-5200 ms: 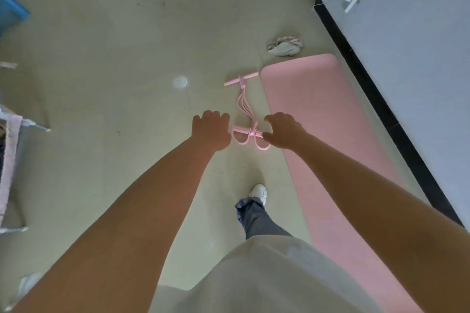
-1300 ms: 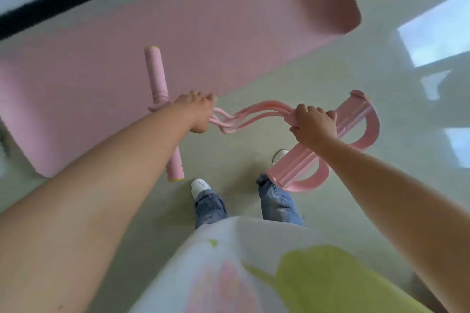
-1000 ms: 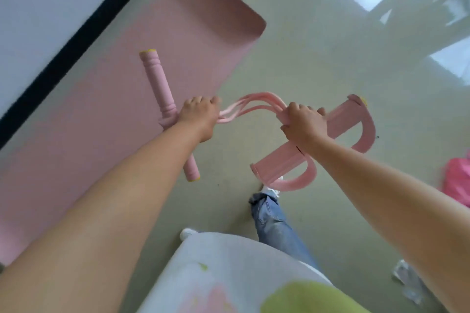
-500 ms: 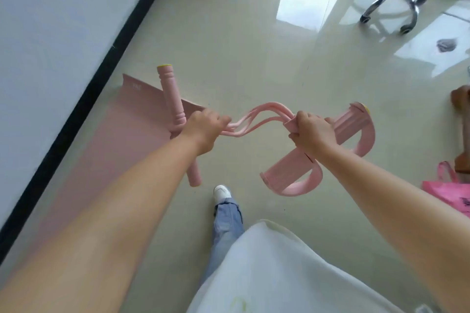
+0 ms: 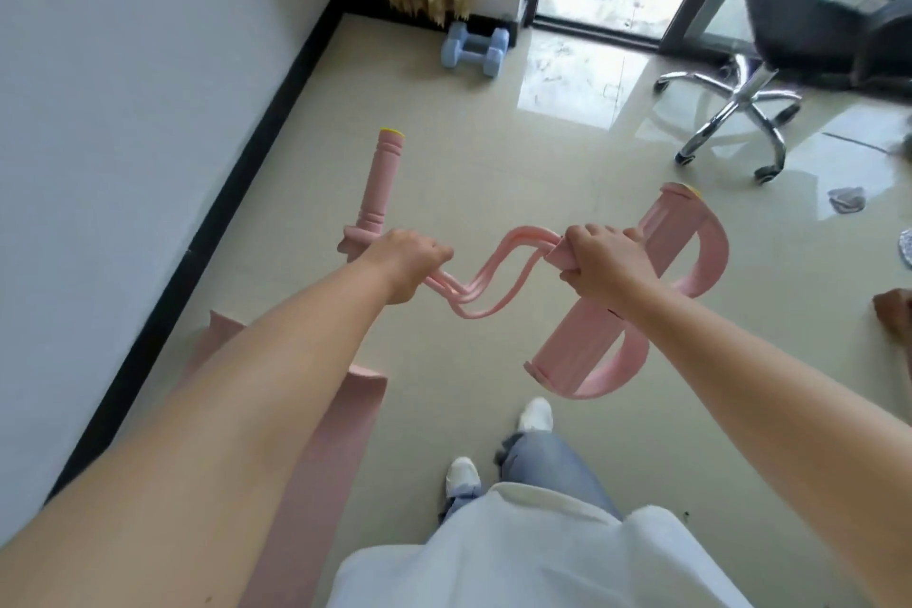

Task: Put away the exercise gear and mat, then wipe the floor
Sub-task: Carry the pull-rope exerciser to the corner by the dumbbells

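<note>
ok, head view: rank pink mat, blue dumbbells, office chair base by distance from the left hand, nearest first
From the left hand:
1. Pink mat, on the floor just below and behind it, by the wall.
2. Blue dumbbells, ahead near the curtain corner.
3. Office chair base, far ahead to the right.

we reach both bare arms forward and down, forearms converging toward the middle of the view. our left hand [image 5: 409, 262] is curled in a fist, knuckles up, gripping the puller [image 5: 493, 281] at its handle bar. our right hand [image 5: 599, 264] is level with it and a little apart, fingers wrapped over the foot end, back of the hand facing us. both wrists are roughly straight. below, our legs and white shoes show.
</note>
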The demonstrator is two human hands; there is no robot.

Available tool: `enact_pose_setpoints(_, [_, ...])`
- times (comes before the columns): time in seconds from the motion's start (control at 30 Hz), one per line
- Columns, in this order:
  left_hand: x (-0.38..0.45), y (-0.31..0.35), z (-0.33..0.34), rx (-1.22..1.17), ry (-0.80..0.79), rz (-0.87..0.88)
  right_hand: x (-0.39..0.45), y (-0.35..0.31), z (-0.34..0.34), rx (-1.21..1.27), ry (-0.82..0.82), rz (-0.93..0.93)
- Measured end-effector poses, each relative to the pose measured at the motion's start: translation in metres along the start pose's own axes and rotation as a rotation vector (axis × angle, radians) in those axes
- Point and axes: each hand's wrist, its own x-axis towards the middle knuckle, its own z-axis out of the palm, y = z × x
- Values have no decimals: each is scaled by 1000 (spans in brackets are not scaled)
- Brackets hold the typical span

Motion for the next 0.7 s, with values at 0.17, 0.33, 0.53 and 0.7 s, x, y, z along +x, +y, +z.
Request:
enact_pose_setpoints(0.17, [97, -67, -36, -70, 14, -53, 113, 40, -38, -31, -21, -1])
enact_pose_setpoints(0.33, [176, -140, -68, -193, 5, -253, 232, 56, -76, 19, -44, -74])
enact_pose_setpoints(0.53, [232, -216, -102, -220, -31, -281, 357, 21, -126, 47, -48, -186])
enact_pose_setpoints(0.7, [280, -308, -107, -220, -56, -303, 458, -32, -154, 38, -65, -267])
